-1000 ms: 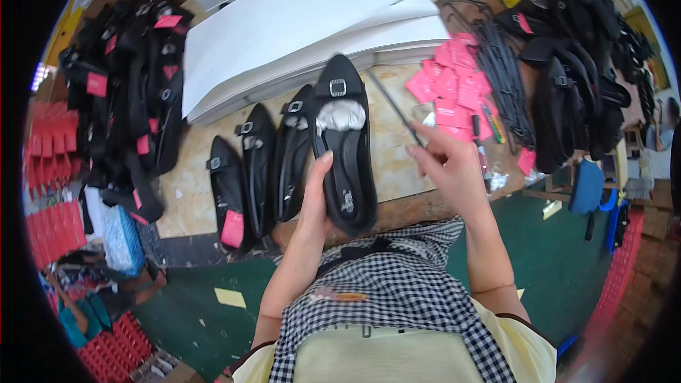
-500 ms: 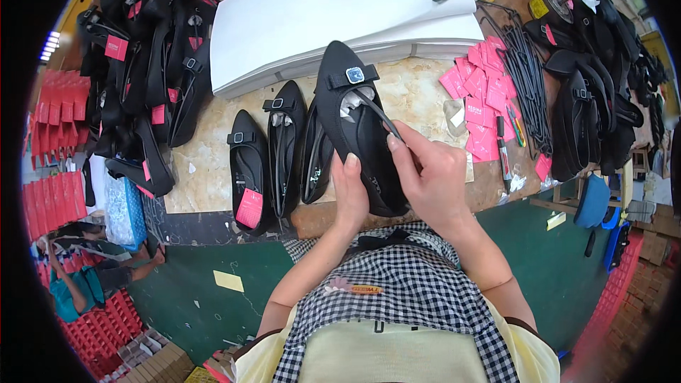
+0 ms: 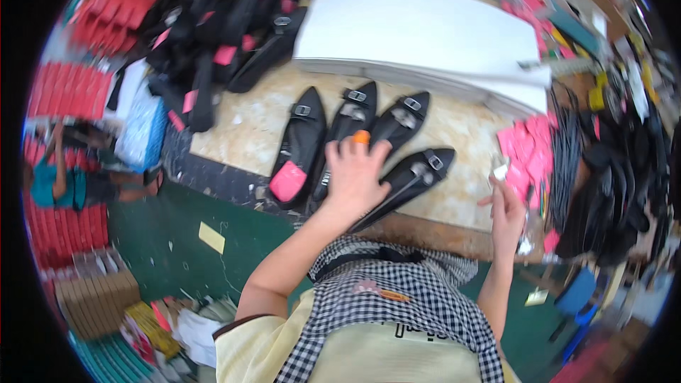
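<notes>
Several black pointed flat shoes with buckled bows lie fanned on the worktable. My left hand [image 3: 353,176] is spread over the middle ones, fingers apart, with a small orange thing [image 3: 361,137] at one fingertip. Beneath it are a middle shoe [image 3: 360,103] and the shoe beside it [image 3: 408,117]. The leftmost shoe [image 3: 301,135] carries a pink tag [image 3: 289,181]. To the right, a tilted shoe [image 3: 418,174] reaches back under my left hand. My right hand [image 3: 508,214] is open beside the pile of pink tags [image 3: 528,152], fingertips close to a small white piece [image 3: 500,171]; contact is unclear.
A big stack of white sheets [image 3: 425,25] stands at the back. Heaped tagged black shoes [image 3: 248,35] fill the back left. Dark rods [image 3: 565,163] and more black shoes [image 3: 610,206] lie on the right. A person in teal [image 3: 46,183] is at far left.
The shoe I held in both hands now lies on the table. My left hand has spread over the shoes; my right has moved right to the tags. The view has shifted and blurred.
</notes>
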{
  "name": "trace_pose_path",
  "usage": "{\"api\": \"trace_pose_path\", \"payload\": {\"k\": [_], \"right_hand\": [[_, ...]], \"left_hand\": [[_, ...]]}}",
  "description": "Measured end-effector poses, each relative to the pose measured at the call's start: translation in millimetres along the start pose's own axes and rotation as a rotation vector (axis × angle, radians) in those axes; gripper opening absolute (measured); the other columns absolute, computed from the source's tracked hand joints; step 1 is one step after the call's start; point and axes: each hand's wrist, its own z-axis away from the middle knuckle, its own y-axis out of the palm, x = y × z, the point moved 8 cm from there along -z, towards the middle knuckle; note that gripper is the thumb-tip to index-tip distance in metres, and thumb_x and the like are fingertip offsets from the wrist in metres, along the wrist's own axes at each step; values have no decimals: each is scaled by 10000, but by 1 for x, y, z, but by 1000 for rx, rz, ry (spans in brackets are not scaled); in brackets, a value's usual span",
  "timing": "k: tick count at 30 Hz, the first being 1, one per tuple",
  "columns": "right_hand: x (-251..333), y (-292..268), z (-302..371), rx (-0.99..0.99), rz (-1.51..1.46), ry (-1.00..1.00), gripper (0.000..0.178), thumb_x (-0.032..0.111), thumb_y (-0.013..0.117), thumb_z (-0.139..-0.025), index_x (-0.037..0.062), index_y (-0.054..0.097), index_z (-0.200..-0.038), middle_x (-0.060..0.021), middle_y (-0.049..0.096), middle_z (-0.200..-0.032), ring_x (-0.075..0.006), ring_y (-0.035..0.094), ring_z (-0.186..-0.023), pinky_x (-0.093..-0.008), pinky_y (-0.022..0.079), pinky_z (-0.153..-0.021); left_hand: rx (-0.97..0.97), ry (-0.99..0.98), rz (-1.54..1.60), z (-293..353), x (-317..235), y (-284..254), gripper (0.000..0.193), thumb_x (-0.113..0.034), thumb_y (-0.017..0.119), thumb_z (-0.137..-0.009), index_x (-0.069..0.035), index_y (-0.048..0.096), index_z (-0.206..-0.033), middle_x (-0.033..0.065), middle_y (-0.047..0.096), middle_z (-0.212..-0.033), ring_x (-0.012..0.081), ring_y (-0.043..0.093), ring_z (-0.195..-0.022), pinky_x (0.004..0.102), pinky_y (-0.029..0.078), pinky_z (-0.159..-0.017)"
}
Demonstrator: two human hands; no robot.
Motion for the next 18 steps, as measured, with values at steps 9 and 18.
{"api": "trace_pose_path", "payload": {"k": [9, 18], "right_hand": [[-52, 64, 0, -23, 305, 67, 226, 66, 528, -959, -6, 674, -1116, -75, 629, -696, -97, 593, -617, -259, 455, -562], [-10, 89, 16, -125, 687, -383, 225, 132, 567, -920, 59, 695, -1091, -168, 701, -969, -335, 667, -869, -396, 522, -784]], "left_hand": [[-211, 71, 840, 56, 76, -107, 272, -145, 709, -738, -82, 615, -985, 121, 578, -1072, 278, 569, -1018, 387, 441, -895], [-1143, -159, 472, 43, 395, -349, 140, -58, 705, -806, -24, 631, -919, -26, 576, -799, 70, 537, -765, 232, 444, -700]]}}
